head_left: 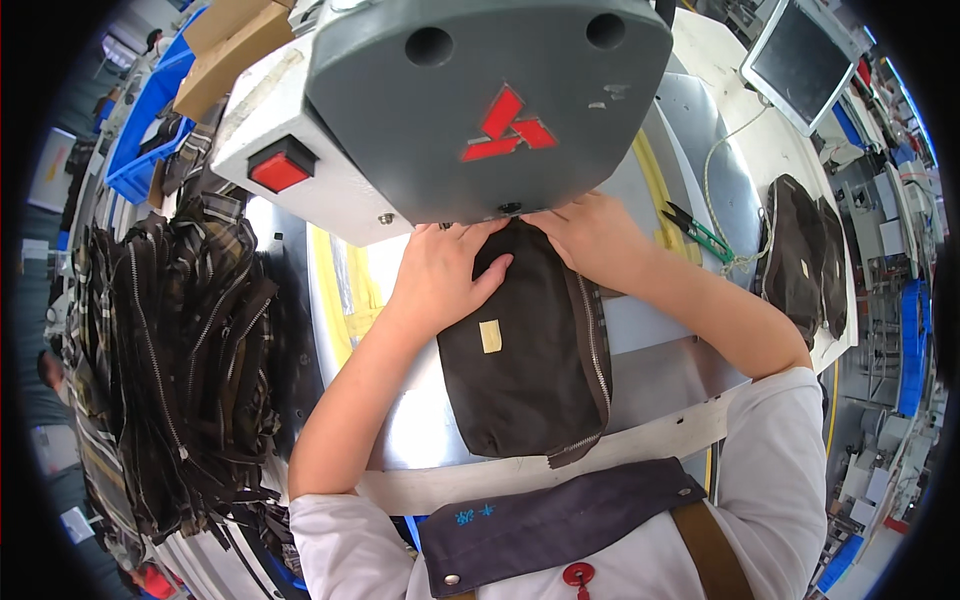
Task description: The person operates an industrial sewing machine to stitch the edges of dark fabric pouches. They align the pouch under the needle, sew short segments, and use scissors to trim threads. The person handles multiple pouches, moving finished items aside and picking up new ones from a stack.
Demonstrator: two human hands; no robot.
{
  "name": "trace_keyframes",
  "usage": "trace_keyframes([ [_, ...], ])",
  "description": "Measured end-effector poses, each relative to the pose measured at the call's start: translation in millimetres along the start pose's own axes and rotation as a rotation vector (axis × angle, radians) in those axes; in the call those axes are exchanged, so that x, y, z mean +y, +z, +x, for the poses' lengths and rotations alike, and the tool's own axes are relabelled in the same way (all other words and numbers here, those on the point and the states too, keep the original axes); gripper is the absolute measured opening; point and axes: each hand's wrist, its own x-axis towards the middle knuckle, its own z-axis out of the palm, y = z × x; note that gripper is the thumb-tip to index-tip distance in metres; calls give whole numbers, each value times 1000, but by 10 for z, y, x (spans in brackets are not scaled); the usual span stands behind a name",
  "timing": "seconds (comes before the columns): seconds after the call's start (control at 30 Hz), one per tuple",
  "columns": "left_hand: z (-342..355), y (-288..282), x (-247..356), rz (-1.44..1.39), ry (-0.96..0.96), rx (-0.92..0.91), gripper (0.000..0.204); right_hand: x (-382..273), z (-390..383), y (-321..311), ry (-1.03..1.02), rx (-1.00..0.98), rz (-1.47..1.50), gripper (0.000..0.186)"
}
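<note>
A dark brown fabric pouch (520, 350) lies lengthwise on the shiny metal work plate, its far end under the grey machine head (490, 110). A metal zip (597, 355) runs down its right side, and a small cream label (490, 337) sits on its face. My left hand (445, 268) holds the pouch's far left edge, index finger reaching towards the tip and thumb resting on the cloth. At the far right edge, my right hand (588, 240) grips the same pouch with bent fingers. The machine head partly hides both hands' fingertips.
A thick pile of dark and plaid zipped pieces (190, 350) hangs at the left. Green-handled thread snips (705, 236) lie at the right, near two brown pouches (795, 255). A red switch (282, 168) is on the machine's side; a screen (803, 58) stands far right.
</note>
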Motion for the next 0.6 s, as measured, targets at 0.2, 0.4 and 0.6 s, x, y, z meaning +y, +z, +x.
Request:
trace_keyframes([
  [0.2, 20, 1, 7, 18, 68, 89, 34, 5, 6, 2, 5, 15, 4, 28],
  [0.4, -41, 22, 112, -91, 61, 61, 34, -53, -128, 3, 23, -23, 5, 31],
  [0.6, -64, 12, 144, -29, 74, 81, 35, -80, -152, 19, 25, -28, 6, 31],
])
